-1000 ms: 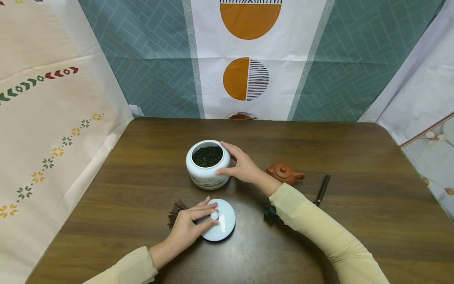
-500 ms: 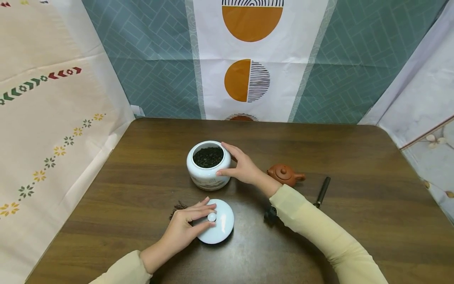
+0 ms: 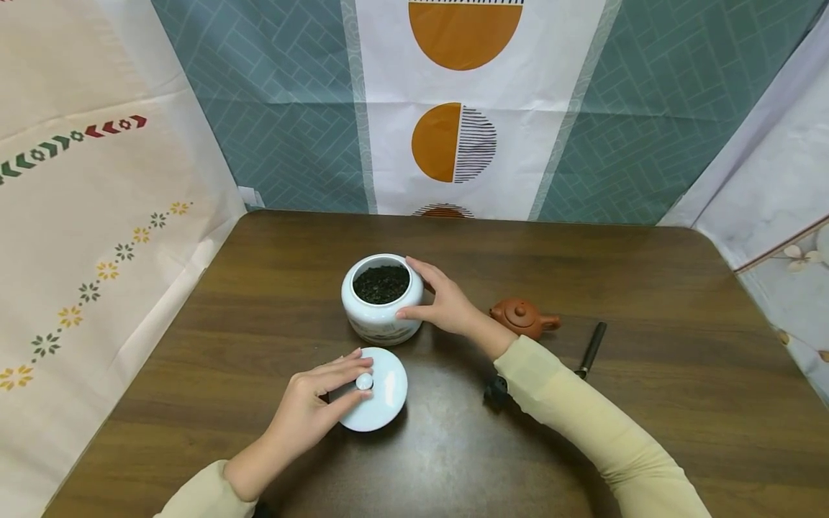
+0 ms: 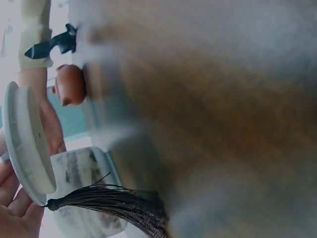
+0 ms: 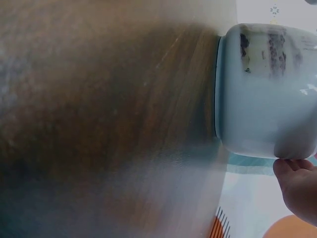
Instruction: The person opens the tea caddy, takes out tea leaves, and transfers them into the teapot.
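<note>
My left hand (image 3: 304, 403) pinches the knob of a white round lid (image 3: 386, 403), which hovers above the table, its underside ring showing in the left wrist view. Behind it stands a white lidless jar (image 3: 363, 316) with a painted band, filled with dark tea leaves (image 3: 381, 285). My right hand (image 3: 447, 302) grips the jar's right side, thumb at the front and fingers around the back. A dark brown tassel (image 4: 114, 203) appears beside the lid in the left wrist view; whether they touch I cannot tell. The head view does not show it.
A brown clay teapot (image 3: 518, 318) sits right of the jar, beyond my right forearm. A black-handled tool (image 3: 591, 349) lies farther right, one end hidden by the sleeve. Something small and black (image 3: 496, 392) is under the right sleeve. Hanging cloths (image 3: 291, 108) surround the wooden table (image 3: 615, 273).
My left hand has moved left with the lid, which now hangs higher. The tassel seen beside that hand has gone from the head view. My right hand stays on the jar.
</note>
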A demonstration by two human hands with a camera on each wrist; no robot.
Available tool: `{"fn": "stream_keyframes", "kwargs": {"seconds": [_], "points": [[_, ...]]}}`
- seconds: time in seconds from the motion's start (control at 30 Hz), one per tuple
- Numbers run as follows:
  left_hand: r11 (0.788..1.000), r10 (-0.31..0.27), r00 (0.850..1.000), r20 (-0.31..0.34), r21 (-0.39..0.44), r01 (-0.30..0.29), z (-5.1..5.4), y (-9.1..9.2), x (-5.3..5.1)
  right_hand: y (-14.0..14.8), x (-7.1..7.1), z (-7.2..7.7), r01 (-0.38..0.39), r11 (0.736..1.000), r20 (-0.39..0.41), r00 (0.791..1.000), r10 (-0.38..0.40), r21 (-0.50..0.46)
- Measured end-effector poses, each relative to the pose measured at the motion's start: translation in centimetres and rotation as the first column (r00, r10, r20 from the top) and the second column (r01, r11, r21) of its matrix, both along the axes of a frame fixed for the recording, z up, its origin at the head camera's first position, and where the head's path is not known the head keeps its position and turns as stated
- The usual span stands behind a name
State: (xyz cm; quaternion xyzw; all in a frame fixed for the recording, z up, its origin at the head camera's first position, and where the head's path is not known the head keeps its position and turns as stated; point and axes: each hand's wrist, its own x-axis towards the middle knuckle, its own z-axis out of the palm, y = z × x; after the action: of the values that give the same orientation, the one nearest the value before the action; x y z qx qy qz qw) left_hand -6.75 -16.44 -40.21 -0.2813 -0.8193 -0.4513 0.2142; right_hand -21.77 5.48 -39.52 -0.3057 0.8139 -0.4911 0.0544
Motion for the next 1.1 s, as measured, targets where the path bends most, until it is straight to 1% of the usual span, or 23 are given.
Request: {"fn": "stream_keyframes", "kwargs": {"seconds": [0.1,0.23,0.4,0.53,0.6,0.7,0.73,0.83,0.97,1.03,1.1], "points": [[1.0,-0.007,1.0,-0.011,0.009,0.007,0.4,-0.2,-0.2,0.0,0.0,0.0,0.005,1.0,0.0,1.0,-0.005,-0.008],[1.0,-0.023,1.0,-0.009,0.007,0.023,1.0,-0.3,-0.3,0.1,0.0,-0.1,0.005,1.0,-0.004,1.0,-0.005,-0.003],[1.0,-0.016,1.0,0.007,0.008,0.016,1.8,-0.6,-0.5,0.0,0.0,-0.1,0.007,1.0,-0.004,1.0,-0.007,-0.005],[1.0,0.005,1.0,0.012,0.03,-0.006,2.6,-0.9,-0.9,0.0,0.0,-0.2,0.008,1.0,0.009,1.0,-0.008,-0.007],[0.999,0.02,1.0,0.003,0.044,-0.02,3.1,-1.1,-1.2,0.0,0.0,-0.2,0.005,1.0,0.016,1.0,-0.005,-0.007],[0.997,0.054,0.998,0.014,0.056,-0.055,4.0,-1.3,-1.7,0.1,0.0,-0.2,0.002,1.0,0.025,1.0,-0.002,-0.013],[0.996,0.073,0.997,0.027,0.057,-0.074,4.3,-1.4,-1.8,0.1,0.0,-0.2,0.001,1.0,0.026,1.0,-0.001,-0.016],[0.988,0.135,0.987,0.087,0.066,-0.141,5.2,-1.8,-2.2,0.1,0.0,-0.2,-0.001,1.0,0.026,1.0,0.002,-0.028],[0.97,0.21,0.962,0.176,0.09,-0.228,6.0,-2.4,-2.9,0.1,0.0,-0.3,-0.009,0.999,0.018,1.0,0.01,-0.039],[0.962,0.233,0.951,0.202,0.095,-0.256,6.3,-2.7,-3.3,0.0,-0.1,-0.4,-0.009,0.999,0.019,1.0,0.01,-0.045],[0.958,0.251,0.944,0.215,0.085,-0.275,6.5,-3.0,-3.8,0.0,-0.1,-0.4,-0.007,0.999,0.021,1.0,0.008,-0.049]]}}
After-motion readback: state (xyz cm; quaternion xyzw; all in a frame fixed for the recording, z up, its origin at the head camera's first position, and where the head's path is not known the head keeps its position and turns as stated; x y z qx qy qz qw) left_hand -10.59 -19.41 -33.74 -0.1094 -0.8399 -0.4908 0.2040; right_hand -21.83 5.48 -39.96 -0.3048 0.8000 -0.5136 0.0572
